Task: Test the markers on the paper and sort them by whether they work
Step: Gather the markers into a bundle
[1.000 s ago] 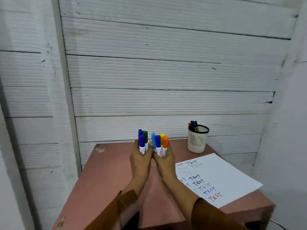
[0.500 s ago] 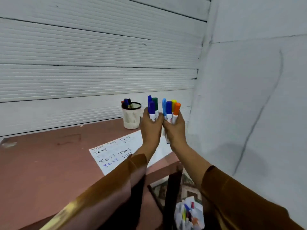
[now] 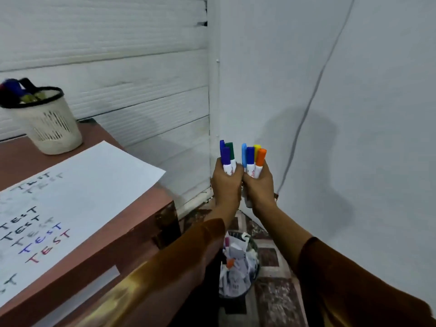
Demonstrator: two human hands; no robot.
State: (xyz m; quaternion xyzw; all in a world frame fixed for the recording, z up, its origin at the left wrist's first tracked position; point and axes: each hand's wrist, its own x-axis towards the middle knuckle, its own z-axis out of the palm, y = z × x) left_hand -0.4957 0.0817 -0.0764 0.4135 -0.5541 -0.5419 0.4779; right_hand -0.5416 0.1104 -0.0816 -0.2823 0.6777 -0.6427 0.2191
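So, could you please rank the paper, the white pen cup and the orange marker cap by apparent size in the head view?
1. Paper, though partly cut off by the frame.
2. White pen cup.
3. Orange marker cap, plainly smallest despite differing distances.

Both arms stretched forward, brown sleeves at forearms — left hand [image 3: 227, 182] and right hand [image 3: 257, 185] pressed side by side, knuckles touching, each fist curled tight, held upright.
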